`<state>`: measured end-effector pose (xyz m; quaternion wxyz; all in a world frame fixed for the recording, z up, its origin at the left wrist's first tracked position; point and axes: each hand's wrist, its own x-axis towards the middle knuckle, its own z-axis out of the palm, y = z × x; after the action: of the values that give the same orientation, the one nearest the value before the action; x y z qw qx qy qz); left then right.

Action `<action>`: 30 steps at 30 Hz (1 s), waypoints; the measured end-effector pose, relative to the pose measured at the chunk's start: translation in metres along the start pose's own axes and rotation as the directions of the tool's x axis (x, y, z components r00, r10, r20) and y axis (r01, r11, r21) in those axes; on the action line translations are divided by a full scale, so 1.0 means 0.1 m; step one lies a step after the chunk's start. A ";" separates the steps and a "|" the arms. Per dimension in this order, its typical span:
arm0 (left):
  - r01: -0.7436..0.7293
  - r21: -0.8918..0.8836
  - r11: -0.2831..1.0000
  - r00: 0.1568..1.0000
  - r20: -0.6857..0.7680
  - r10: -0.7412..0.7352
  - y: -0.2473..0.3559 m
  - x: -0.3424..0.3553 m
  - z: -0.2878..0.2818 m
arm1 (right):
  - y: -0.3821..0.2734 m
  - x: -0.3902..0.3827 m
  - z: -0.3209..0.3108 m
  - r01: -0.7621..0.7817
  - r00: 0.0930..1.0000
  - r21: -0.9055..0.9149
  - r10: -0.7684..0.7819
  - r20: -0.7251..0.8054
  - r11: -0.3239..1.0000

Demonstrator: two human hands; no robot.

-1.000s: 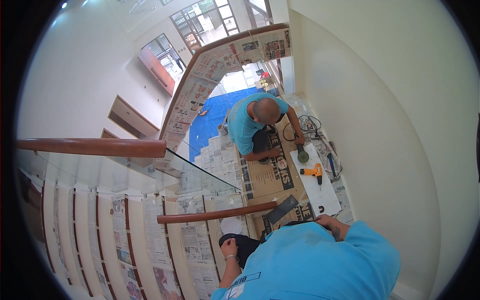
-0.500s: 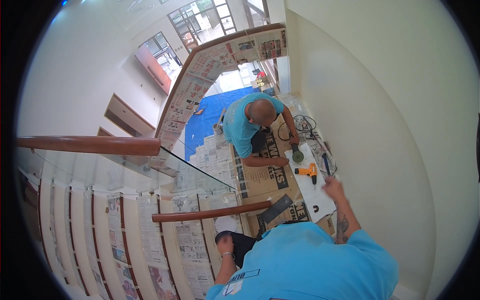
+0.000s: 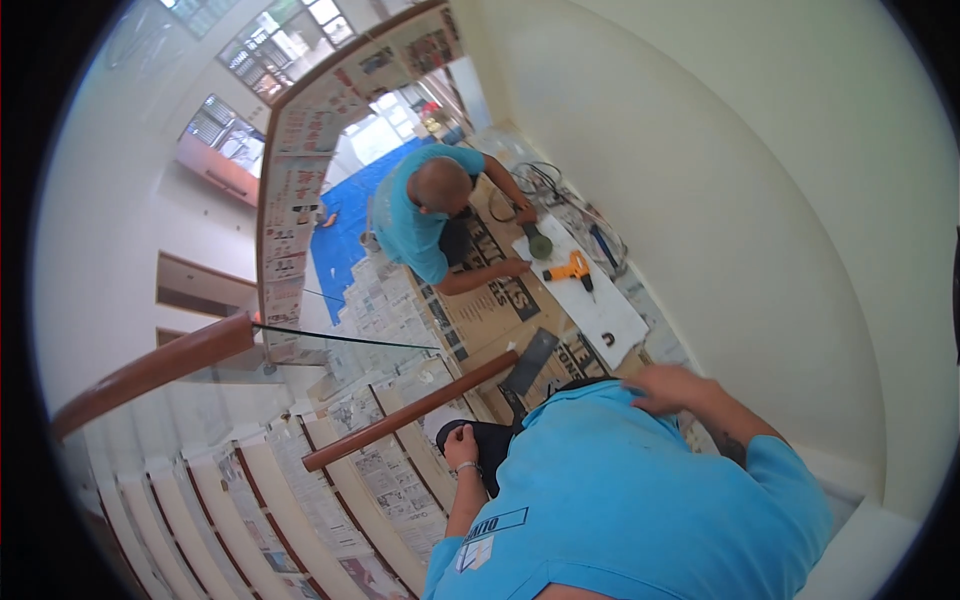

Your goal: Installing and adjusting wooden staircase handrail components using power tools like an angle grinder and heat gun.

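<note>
My left hand (image 3: pixel 460 446) is on my dark-trousered knee, its fingers curled closed; whatever may be in them is hidden. At the front of my blue shirt (image 3: pixel 640 490), my right hand (image 3: pixel 668 388) bends in against the cloth near the collar side, its fingers partly smeared. Beyond it lies a white sheet (image 3: pixel 625 315) bearing an orange cordless drill (image 3: pixel 570 267) and a small dark U-shaped piece (image 3: pixel 608 340). A co-worker (image 3: pixel 415 215) crouches across from me, one hand on a dark green angle grinder (image 3: pixel 540 245) at the sheet's far end.
Printed cardboard (image 3: pixel 480 300) covers the landing. A wooden handrail piece (image 3: pixel 410 412) and a dark flat plate (image 3: pixel 530 360) are close on my left. Newspaper-covered stairs (image 3: pixel 270 500) descend there beside a glass panel. Cables (image 3: pixel 545 180) and tools lie along the white wall (image 3: pixel 640 170).
My right hand has drawn back from over the white sheet to my shirt. The view has turned, shifting the co-worker and tools leftward. My left hand stays at the knee.
</note>
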<state>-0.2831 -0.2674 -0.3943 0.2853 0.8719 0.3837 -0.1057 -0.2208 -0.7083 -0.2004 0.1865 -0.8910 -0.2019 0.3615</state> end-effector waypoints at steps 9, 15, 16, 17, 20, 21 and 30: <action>0.018 0.129 0.992 1.000 0.016 -0.020 0.27 0.03 0.05 | 0.39 -0.39 1.21 -0.467 0.832 0.603 0.553 0.051 0.647; -0.037 0.228 0.973 0.990 0.140 0.005 0.26 0.05 0.03 | 0.55 0.13 1.19 -0.413 0.824 0.763 0.561 0.081 0.497; -0.074 0.212 0.974 0.985 0.165 0.039 0.24 0.03 0.01 | 0.55 0.16 1.13 -0.416 0.821 0.780 0.562 0.101 0.468; -0.099 0.183 0.978 0.983 0.172 0.068 0.21 0.01 -0.02 | 0.54 0.19 1.06 -0.382 0.839 0.790 0.538 0.080 0.479; -0.146 0.125 0.981 0.972 0.202 0.119 0.11 -0.06 -0.09 | 0.42 0.29 0.91 -0.428 0.823 0.490 0.551 -0.135 0.759; -0.158 0.088 0.983 0.972 0.189 0.140 0.07 -0.08 -0.11 | 0.35 0.34 0.88 -0.419 0.804 0.522 0.571 -0.166 0.743; -0.140 0.025 0.990 0.986 0.091 0.137 -0.13 -0.08 -0.19 | 0.08 0.68 0.75 -0.322 0.852 0.852 0.519 0.070 0.413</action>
<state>-0.2990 -0.2546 -0.3813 0.2950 0.8953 0.3073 -0.1302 -0.2286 -0.6672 -0.2931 0.5125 -0.7419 0.2487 0.3535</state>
